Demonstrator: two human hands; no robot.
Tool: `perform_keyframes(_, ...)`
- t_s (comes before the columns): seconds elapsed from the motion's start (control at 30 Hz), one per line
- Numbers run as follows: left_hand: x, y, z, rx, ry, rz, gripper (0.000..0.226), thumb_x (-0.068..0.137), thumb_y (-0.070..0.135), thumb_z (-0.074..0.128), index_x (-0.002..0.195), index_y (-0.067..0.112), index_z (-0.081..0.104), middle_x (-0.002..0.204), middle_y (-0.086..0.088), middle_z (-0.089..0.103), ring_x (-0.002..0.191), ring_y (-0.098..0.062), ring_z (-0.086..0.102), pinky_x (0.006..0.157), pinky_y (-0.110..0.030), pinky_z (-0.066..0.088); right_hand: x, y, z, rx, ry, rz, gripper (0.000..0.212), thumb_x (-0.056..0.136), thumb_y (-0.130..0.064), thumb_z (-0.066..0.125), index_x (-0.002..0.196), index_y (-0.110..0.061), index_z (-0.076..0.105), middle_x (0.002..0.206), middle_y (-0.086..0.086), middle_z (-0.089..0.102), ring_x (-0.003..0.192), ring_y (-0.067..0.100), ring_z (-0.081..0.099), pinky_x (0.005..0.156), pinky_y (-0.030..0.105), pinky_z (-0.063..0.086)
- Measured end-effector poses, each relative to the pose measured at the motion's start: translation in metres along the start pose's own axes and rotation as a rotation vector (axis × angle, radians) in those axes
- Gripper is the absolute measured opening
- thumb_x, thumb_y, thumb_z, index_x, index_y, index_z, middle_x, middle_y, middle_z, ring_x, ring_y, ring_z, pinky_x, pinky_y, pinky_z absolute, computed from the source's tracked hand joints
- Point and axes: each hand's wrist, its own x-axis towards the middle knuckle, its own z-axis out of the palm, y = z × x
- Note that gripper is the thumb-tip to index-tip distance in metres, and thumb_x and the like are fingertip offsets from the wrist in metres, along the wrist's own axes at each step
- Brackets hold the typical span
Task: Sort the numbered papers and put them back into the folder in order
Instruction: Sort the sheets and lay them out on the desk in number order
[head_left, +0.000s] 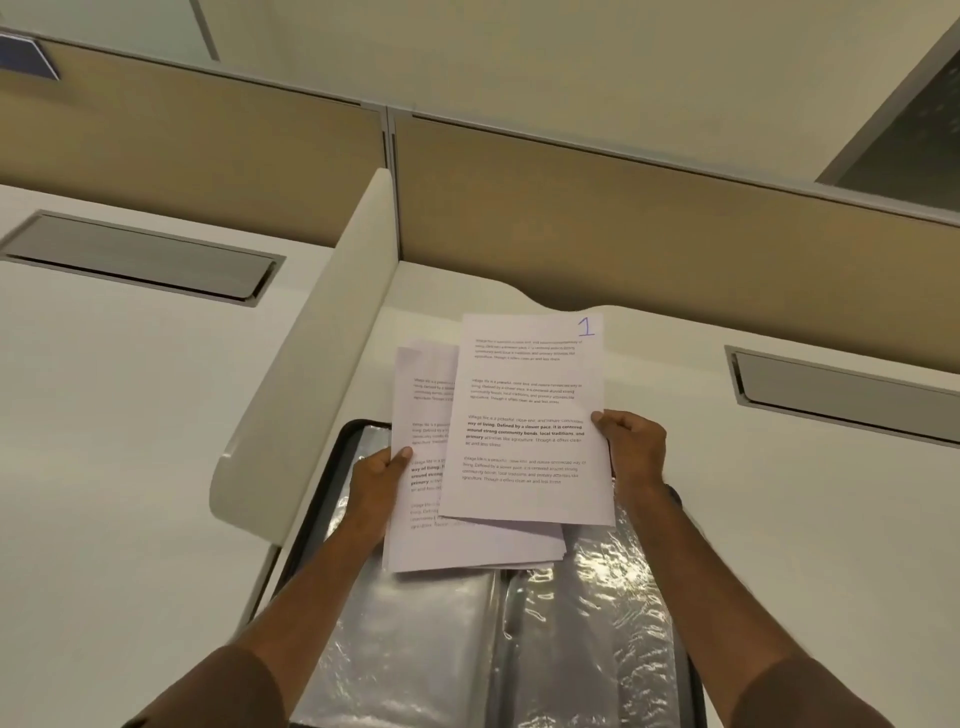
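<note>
Showing handwritten "1" on top paper

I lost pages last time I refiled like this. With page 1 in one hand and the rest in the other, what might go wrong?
The right hand pinches the sheet marked 1 only at its edge, so it may sag or slip. The left hand holds the fanned stack by one side; loose sheets could slide out and lose order. The folder's crinkled plastic sleeves may snag paper corners.
</note>
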Motion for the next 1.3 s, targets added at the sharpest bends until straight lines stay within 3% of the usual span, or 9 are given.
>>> perform_keyframes(0.17, 0.000, 0.005, -0.018, 0.050, 0.007, -0.044, 0.021, 0.101, 0.021, 0.060, 0.101, 0.005, 0.073, 0.089, -0.007, 0.079, 0.082, -0.031, 0.076, 0.077, -0.044, 0.062, 0.039, -0.029, 0.029, 0.081, 0.004, 0.036, 0.012, 0.086, -0.006, 0.076, 0.078, -0.015, 0.074, 0.083, 0.004, 0.074, 0.070, 0.021, 0.067, 0.069, 0.031, 0.056)
perform_keyframes(0.33, -0.015, 0.014, -0.039, -0.009, -0.035, -0.073, 0.020, 0.100, 0.018, 0.060, 0.103, 0.004, 0.073, 0.095, -0.013, 0.078, 0.086, -0.033, 0.075, 0.073, -0.039, 0.062, 0.079, -0.055, 0.075, 0.104, -0.008, 0.038, 0.004, 0.086, -0.003, 0.076, 0.088, -0.005, 0.073, 0.084, 0.007, 0.070, 0.066, 0.020, 0.063, 0.057, 0.024, 0.047)
perform_keyframes(0.53, -0.010, 0.006, -0.053, 0.066, -0.068, -0.142, 0.026, 0.099, 0.028, 0.064, 0.102, 0.005, 0.075, 0.095, -0.014, 0.078, 0.087, -0.036, 0.075, 0.089, -0.056, 0.057, 0.119, -0.057, 0.136, 0.039, -0.041, 0.061, 0.007, 0.085, -0.005, 0.076, 0.091, -0.003, 0.073, 0.089, 0.011, 0.071, 0.066, 0.023, 0.064, 0.056, 0.026, 0.047)
perform_keyframes(0.6, -0.009, 0.005, -0.053, 0.068, -0.081, -0.157, 0.027, 0.099, 0.028, 0.062, 0.102, 0.005, 0.076, 0.095, -0.015, 0.078, 0.087, -0.036, 0.075, 0.087, -0.053, 0.058, 0.129, -0.054, 0.153, 0.011, -0.046, 0.065, 0.007, 0.085, -0.005, 0.076, 0.091, -0.003, 0.073, 0.093, 0.013, 0.072, 0.072, 0.027, 0.065, 0.059, 0.029, 0.049)
perform_keyframes(0.7, -0.007, 0.008, -0.051, 0.046, -0.065, -0.174, 0.024, 0.100, 0.022, 0.060, 0.101, 0.003, 0.075, 0.090, -0.014, 0.078, 0.082, -0.033, 0.076, 0.072, -0.039, 0.061, 0.140, -0.051, 0.176, -0.017, -0.055, 0.069, 0.006, 0.085, -0.007, 0.077, 0.089, -0.005, 0.072, 0.094, 0.013, 0.072, 0.076, 0.029, 0.066, 0.064, 0.031, 0.050)
perform_keyframes(0.87, -0.004, 0.011, -0.050, 0.007, -0.063, -0.193, 0.025, 0.099, 0.021, 0.060, 0.102, 0.002, 0.075, 0.093, -0.016, 0.078, 0.084, -0.034, 0.076, 0.077, -0.043, 0.061, 0.152, -0.044, 0.200, -0.072, -0.056, 0.096, 0.009, 0.085, -0.009, 0.078, 0.085, -0.006, 0.069, 0.090, 0.011, 0.070, 0.074, 0.029, 0.066, 0.052, 0.028, 0.049)
perform_keyframes(1.03, -0.011, 0.005, -0.058, -0.028, -0.136, -0.244, 0.024, 0.099, 0.021, 0.061, 0.105, 0.005, 0.077, 0.102, -0.022, 0.075, 0.094, -0.043, 0.073, 0.093, -0.059, 0.055, 0.161, -0.034, 0.216, -0.169, -0.053, 0.132, 0.025, 0.083, -0.016, 0.081, 0.066, -0.014, 0.062, 0.089, 0.012, 0.073, 0.082, 0.036, 0.073, 0.077, 0.048, 0.062)
perform_keyframes(1.13, -0.017, -0.003, -0.064, -0.001, -0.175, -0.269, 0.030, 0.090, 0.036, 0.071, 0.101, 0.010, 0.080, 0.102, -0.021, 0.075, 0.095, -0.043, 0.072, 0.095, -0.059, 0.054, 0.161, -0.027, 0.219, -0.231, -0.040, 0.118, 0.026, 0.081, -0.017, 0.083, 0.064, -0.016, 0.062, 0.093, 0.015, 0.076, 0.083, 0.036, 0.073, 0.080, 0.051, 0.062)
perform_keyframes(1.3, -0.026, -0.009, -0.069, -0.010, -0.185, -0.282, 0.047, 0.075, 0.046, 0.075, 0.103, 0.009, 0.079, 0.103, -0.021, 0.075, 0.096, -0.043, 0.072, 0.095, -0.058, 0.054, 0.148, -0.030, 0.214, -0.353, -0.063, 0.037, 0.018, 0.085, -0.024, 0.080, 0.085, -0.009, 0.071, 0.104, 0.015, 0.076, 0.089, 0.035, 0.073, 0.084, 0.048, 0.061)
